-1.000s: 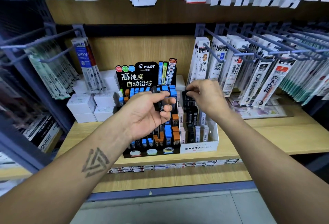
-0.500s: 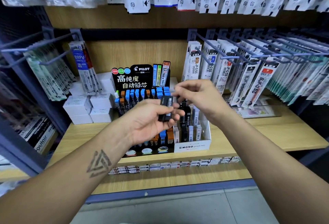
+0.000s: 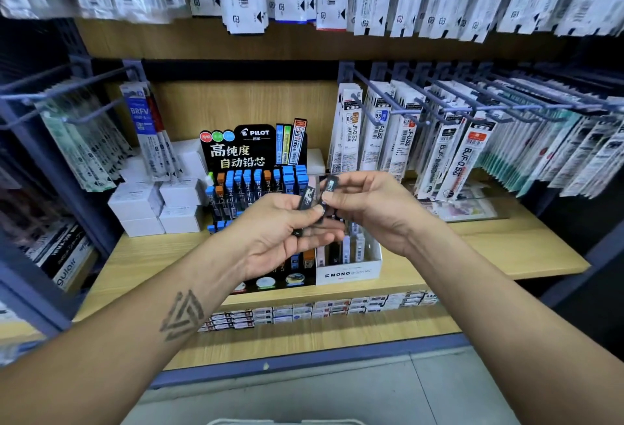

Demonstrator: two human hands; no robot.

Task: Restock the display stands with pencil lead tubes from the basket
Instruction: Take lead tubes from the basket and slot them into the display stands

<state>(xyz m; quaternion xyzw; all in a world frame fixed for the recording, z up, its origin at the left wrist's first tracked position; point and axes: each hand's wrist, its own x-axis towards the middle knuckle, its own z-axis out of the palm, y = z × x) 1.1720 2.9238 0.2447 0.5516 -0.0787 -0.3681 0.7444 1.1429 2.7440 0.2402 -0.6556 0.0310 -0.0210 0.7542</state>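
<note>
A dark pencil lead tube (image 3: 330, 185) is pinched in the fingers of the right hand (image 3: 368, 212), lifted just clear of a small bunch of dark tubes (image 3: 307, 200) that the left hand (image 3: 280, 239) grips with fingers curled round them. Both hands hover in front of the two display stands, above the shelf (image 3: 472, 255).

This looks like the sorting step: one tube picked off the bunch, not yet slotted. Next it would need carrying down into a free slot of the white MONO stand (image 3: 351, 271), which sits just beside the black PILOT stand (image 3: 253, 151) with its blue and orange tubes; which slot is free I cannot tell, since the hands cover most of the rows.

Stacked white boxes (image 3: 158, 205) sit left of the stands, and hanging refill packs (image 3: 449, 154) crowd the right, their lower ends close by the MONO stand. More packs hang overhead. No basket shows clearly; a pale rim at the bottom edge may be it.
</note>
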